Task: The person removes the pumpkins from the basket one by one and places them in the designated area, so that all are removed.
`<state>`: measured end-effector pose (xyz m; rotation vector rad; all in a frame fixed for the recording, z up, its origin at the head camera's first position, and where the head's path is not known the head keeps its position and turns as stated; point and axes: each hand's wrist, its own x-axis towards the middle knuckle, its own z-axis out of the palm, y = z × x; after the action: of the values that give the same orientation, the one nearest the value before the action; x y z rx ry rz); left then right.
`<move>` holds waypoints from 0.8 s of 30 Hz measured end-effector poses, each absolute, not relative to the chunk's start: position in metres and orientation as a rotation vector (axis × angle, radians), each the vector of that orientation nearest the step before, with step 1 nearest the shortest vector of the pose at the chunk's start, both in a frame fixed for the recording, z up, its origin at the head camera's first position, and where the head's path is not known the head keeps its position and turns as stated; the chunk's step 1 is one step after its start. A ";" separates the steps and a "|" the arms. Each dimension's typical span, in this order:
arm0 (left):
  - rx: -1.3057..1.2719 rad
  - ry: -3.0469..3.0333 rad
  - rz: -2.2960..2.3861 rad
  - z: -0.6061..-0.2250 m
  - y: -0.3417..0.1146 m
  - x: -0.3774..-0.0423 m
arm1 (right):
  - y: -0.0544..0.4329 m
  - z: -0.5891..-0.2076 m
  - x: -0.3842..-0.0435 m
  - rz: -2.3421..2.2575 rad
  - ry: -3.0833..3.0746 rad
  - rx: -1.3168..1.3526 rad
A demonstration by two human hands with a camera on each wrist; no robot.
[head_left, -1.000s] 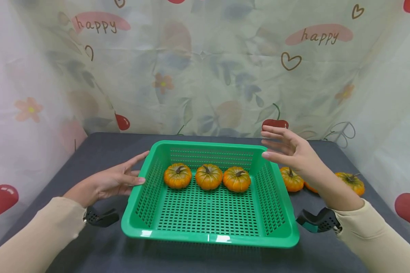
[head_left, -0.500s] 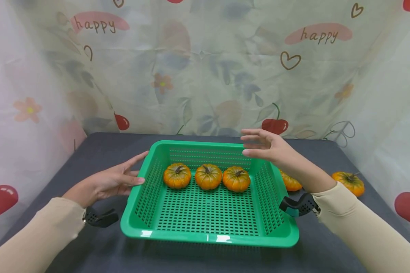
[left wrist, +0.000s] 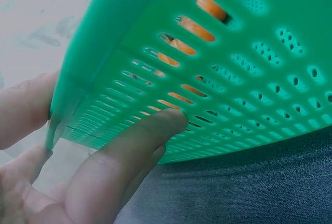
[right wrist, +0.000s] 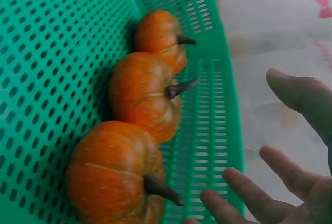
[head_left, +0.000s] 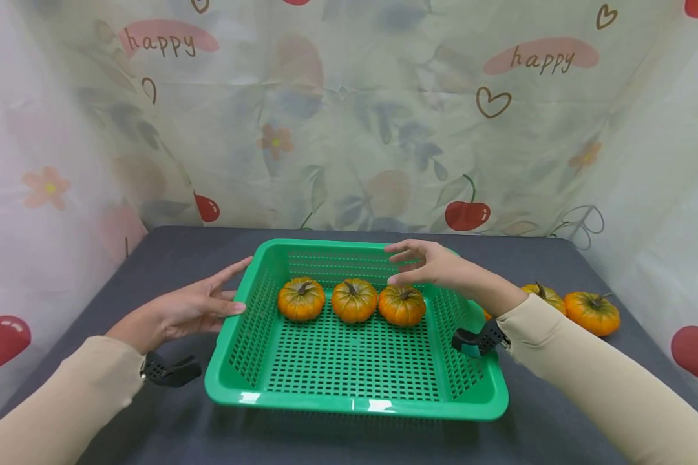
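Note:
Three small orange pumpkins lie in a row along the far side of a green plastic basket (head_left: 355, 408): a left one (head_left: 301, 299), a middle one (head_left: 354, 301) and a right one (head_left: 402, 306). My left hand (head_left: 186, 307) holds the basket's left rim, one digit over the edge and fingers (left wrist: 140, 136) against the slotted outer wall. Above the right pumpkin hovers my right hand (head_left: 433, 265), fingers apart and loosely bent, with nothing in them. In the right wrist view that hand's fingers (right wrist: 290, 169) stand apart from the pumpkins.
More pumpkins sit right of the basket on the dark table (head_left: 552, 394), including one at the far right (head_left: 592, 314) and another partly hidden by my right arm (head_left: 543, 296). A patterned curtain (head_left: 349, 129) hangs behind the table.
My right hand has moved left and down, from beyond the basket's right rim to above the right pumpkin. The left hand, basket and pumpkins inside have stayed in place.

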<state>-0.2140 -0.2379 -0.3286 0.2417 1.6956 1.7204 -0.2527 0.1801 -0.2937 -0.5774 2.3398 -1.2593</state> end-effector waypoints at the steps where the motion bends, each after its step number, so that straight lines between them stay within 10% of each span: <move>1: 0.241 1.696 1.721 -0.329 -0.238 -0.214 | 0.179 -0.295 -0.253 -1.241 2.334 -0.576; 24: 0.244 1.696 1.723 -0.329 -0.238 -0.214 | 0.167 -0.319 -0.264 -0.988 2.315 -0.509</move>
<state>-0.2141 -0.2376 -0.3294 0.2439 1.6959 1.7234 -0.2636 0.1673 -0.3188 -0.5091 2.3148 -0.9878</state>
